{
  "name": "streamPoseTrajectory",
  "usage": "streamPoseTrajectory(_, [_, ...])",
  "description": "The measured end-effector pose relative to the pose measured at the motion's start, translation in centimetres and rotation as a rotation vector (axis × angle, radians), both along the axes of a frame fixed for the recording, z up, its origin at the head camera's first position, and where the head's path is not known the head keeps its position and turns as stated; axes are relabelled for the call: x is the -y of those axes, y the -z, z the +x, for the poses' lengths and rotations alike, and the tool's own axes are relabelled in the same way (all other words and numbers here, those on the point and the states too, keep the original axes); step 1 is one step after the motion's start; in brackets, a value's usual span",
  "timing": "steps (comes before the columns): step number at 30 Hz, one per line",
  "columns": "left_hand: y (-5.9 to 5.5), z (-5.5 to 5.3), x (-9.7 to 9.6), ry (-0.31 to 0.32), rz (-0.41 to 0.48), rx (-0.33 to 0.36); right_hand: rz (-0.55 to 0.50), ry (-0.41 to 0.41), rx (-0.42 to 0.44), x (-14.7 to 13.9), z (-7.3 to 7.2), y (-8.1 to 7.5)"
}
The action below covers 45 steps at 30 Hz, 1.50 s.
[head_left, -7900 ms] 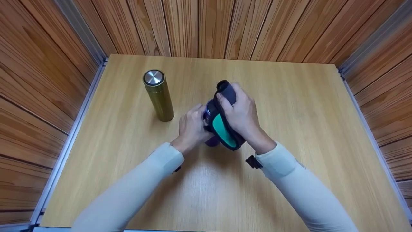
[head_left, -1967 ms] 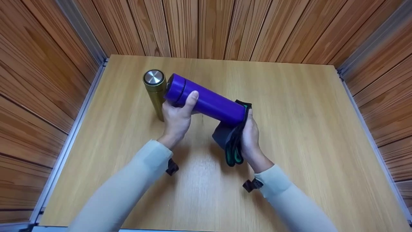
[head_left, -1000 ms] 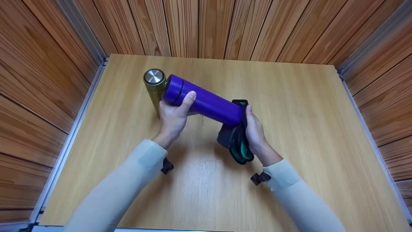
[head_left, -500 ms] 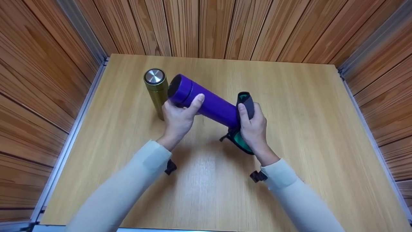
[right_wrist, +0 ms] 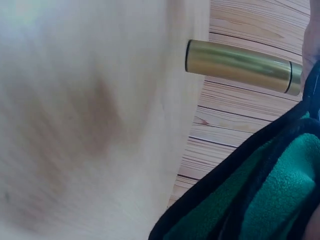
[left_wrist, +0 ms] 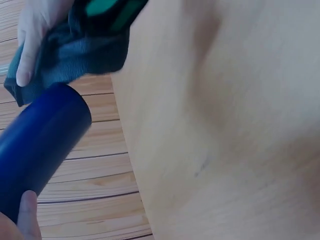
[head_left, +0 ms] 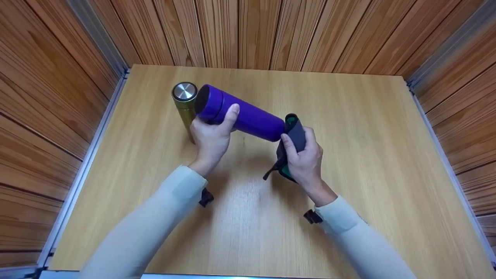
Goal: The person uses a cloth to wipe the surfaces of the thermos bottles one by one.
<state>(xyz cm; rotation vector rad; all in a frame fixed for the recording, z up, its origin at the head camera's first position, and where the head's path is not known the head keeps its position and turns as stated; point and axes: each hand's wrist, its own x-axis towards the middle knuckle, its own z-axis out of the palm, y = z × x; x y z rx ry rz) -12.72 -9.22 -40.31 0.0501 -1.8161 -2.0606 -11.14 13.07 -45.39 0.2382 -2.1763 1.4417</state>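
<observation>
My left hand (head_left: 211,141) grips a purple thermos flask (head_left: 248,116) near its capped end. The flask is tilted above the table, with its dark top toward the upper left and its base toward my right hand (head_left: 306,161). That hand pinches a bunched dark grey cloth (head_left: 296,135) with green fleecy lining, black edging and a short dangling strap. In the left wrist view, the cloth (left_wrist: 100,55) sits right at the rim of the purple flask's base (left_wrist: 65,110). The lining of the cloth (right_wrist: 285,180) fills the lower right of the right wrist view.
A gold thermos flask (head_left: 186,110) with a shiny steel lid stands upright at the back left, partly behind the purple flask and left hand. Wooden plank walls (head_left: 255,35) enclose the pale wooden table (head_left: 368,155) at the back and sides.
Earlier my hands were close together with the flask mostly hidden; since then it is tilted across the view. Just now the flask shifted slightly up and left, and the cloth drew to its base end.
</observation>
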Motion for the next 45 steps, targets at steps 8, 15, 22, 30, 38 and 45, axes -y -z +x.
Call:
streamPoseTrajectory(8, [0.5, -0.7, -0.2, -0.011, -0.227, 0.004, 0.071, -0.02, 0.041, -0.9, 0.7, -0.2])
streamPoseTrajectory(15, [0.4, -1.6, -0.7, -0.019, -0.574, 0.055, 0.107, -0.027, 0.064, -1.8, 0.8, -0.3])
streamPoseTrajectory(22, [0.7, -2.7, -1.1, -0.018, -0.751, 0.171, 0.151, -0.051, 0.073, -2.4, 0.9, 0.2])
streamPoseTrajectory(30, [1.6, -3.5, -1.2, 0.008, -0.846, 0.243, 0.186, -0.037, 0.039, -3.1, 0.7, 0.5])
streamPoseTrajectory(38, [2.0, -3.9, -1.2, 0.046, -0.877, 0.306, 0.246, -0.029, 0.074, -4.0, 0.5, 0.8])
streamPoseTrajectory(45, [1.9, -4.3, -1.1, 0.055, -0.903, 0.333, 0.491, -0.011, 0.146, -6.0, 0.1, 1.4])
